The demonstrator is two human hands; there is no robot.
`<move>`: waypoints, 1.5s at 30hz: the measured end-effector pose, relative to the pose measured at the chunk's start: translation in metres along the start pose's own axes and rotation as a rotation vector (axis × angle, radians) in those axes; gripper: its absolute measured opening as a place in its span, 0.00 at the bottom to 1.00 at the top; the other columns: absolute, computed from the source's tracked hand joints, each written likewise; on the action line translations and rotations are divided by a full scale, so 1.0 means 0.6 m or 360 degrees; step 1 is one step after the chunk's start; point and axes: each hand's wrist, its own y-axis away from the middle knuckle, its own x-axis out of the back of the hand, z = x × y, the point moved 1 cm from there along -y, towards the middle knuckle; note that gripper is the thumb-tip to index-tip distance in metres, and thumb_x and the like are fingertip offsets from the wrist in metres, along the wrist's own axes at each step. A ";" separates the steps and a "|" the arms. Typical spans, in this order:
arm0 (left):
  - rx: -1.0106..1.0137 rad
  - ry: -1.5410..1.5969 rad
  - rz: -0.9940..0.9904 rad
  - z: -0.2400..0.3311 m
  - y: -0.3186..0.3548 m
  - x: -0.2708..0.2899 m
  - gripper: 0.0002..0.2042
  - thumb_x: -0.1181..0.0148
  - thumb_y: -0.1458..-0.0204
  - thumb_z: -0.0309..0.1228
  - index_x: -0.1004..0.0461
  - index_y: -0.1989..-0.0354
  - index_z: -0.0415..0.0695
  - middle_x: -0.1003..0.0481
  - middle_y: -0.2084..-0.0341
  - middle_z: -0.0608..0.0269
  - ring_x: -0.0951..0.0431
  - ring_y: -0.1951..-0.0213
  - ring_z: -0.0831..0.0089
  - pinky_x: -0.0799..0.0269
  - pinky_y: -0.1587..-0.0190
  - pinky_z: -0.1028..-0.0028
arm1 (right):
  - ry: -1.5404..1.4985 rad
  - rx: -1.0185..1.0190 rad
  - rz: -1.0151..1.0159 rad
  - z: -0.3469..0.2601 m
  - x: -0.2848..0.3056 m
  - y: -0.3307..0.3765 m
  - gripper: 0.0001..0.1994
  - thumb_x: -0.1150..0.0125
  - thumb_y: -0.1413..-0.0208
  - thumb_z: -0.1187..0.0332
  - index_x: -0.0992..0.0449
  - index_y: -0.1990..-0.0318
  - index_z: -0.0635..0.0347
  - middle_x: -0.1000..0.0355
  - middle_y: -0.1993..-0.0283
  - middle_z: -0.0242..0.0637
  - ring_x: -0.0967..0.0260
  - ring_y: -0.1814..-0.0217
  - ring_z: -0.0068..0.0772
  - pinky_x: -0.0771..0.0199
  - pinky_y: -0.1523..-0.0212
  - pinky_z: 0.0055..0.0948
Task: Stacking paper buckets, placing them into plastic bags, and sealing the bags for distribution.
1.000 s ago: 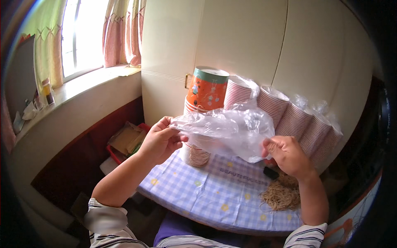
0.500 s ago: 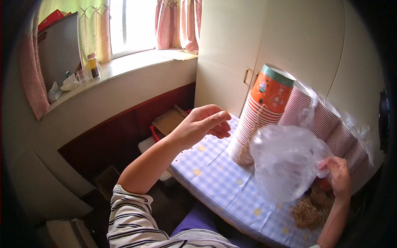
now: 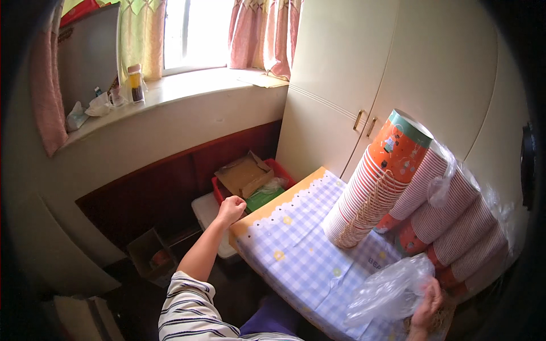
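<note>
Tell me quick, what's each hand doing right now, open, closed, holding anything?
Left hand: closed in a fist beyond the table corner, above the red crate; nothing visible in it.
Right hand: closed on the clear plastic bag.

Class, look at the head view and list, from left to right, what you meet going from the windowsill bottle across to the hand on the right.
Bottle on the windowsill → left hand → stack of orange paper cups → clear plastic bag → right hand.
</note>
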 end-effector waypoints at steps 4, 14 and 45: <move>0.0207 -0.0126 -0.0222 -0.059 -0.069 -0.056 0.11 0.43 0.60 0.33 0.21 0.72 0.40 0.22 0.71 0.49 0.21 0.65 0.61 0.27 0.58 0.67 | 0.0409 0.0599 -0.0327 0.051 -0.096 0.033 0.18 0.57 0.40 0.56 0.28 0.68 0.63 0.32 0.51 0.47 0.34 0.53 0.42 0.35 0.51 0.35; -0.0135 -0.1047 -0.0692 -0.168 -0.289 -0.239 0.10 0.44 0.64 0.31 0.20 0.72 0.48 0.23 0.72 0.53 0.22 0.67 0.57 0.26 0.63 0.64 | 0.0725 0.0751 -0.0878 0.220 -0.272 0.134 0.10 0.50 0.46 0.70 0.30 0.61 0.68 0.40 0.43 0.60 0.48 0.39 0.68 0.50 0.39 0.59; 0.0498 0.2097 -0.0205 0.021 -0.549 -0.276 0.03 0.40 0.55 0.29 0.27 0.74 0.46 0.29 0.81 0.69 0.30 0.79 0.76 0.32 0.73 0.76 | 0.1221 0.0573 -0.1276 0.238 -0.274 0.157 0.21 0.50 0.45 0.61 0.33 0.45 0.60 0.43 0.37 0.46 0.45 0.37 0.50 0.45 0.39 0.47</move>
